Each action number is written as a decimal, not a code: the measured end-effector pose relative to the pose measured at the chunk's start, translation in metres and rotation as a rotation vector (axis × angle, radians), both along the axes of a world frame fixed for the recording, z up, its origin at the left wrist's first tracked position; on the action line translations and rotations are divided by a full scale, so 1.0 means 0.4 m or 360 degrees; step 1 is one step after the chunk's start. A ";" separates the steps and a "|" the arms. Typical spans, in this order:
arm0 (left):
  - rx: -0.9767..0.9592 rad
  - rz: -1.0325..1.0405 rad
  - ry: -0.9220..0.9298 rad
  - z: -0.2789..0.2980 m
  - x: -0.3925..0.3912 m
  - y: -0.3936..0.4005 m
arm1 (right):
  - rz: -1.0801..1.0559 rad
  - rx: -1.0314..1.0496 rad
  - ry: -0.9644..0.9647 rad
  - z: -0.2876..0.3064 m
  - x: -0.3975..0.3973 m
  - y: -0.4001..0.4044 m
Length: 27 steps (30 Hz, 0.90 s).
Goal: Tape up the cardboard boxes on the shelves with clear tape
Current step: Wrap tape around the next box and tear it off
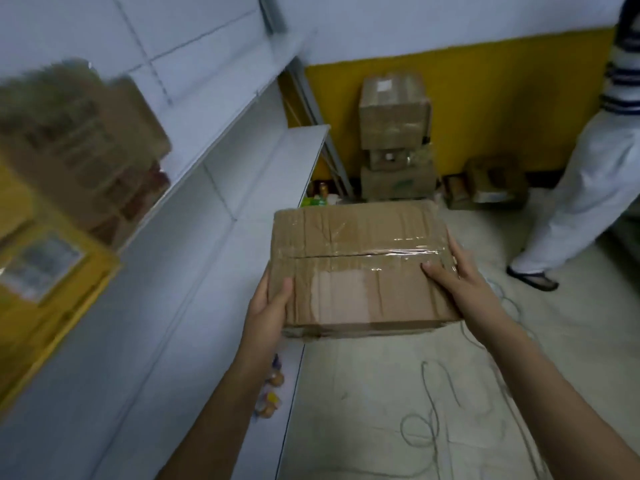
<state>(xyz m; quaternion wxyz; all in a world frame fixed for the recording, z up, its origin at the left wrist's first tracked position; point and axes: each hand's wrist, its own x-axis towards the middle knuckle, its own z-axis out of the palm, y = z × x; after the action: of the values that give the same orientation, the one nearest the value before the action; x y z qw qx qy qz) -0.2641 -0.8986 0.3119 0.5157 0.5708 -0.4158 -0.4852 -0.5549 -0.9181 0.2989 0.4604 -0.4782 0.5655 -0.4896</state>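
A brown cardboard box hangs in the air in front of me, beside the white shelf. Clear tape runs along its top seam, shiny on the right half. My left hand grips the box's near left corner, thumb on top. My right hand holds the right end, thumb lying on the top near the tape, fingers wrapped round the side. No tape roll is in view.
White shelf boards run along the left, with blurred cardboard and yellow boxes on them. Stacked cartons stand against the yellow wall. A person in white trousers stands at right. Loose cords lie on the floor; small bottles sit under the shelf.
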 end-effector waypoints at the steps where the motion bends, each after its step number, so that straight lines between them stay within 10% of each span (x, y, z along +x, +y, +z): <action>1: 0.0004 -0.0048 0.0006 0.036 -0.038 -0.051 | -0.0004 0.0005 -0.0019 0.034 -0.047 -0.045; 11: -0.0229 -0.0167 -0.0136 0.367 -0.132 -0.412 | -0.0035 -0.0274 -0.0297 0.339 -0.142 -0.327; 27: -0.0790 0.0355 -0.0307 0.690 0.207 -0.864 | 0.0283 -0.0608 -0.0377 0.632 0.225 -0.978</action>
<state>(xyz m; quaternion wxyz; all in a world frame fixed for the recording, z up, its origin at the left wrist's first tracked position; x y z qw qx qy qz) -0.1813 -1.2443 0.5881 0.6478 0.5128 -0.5038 -0.2522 -0.4648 -1.3092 0.5517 0.4659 -0.5438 0.3604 -0.5978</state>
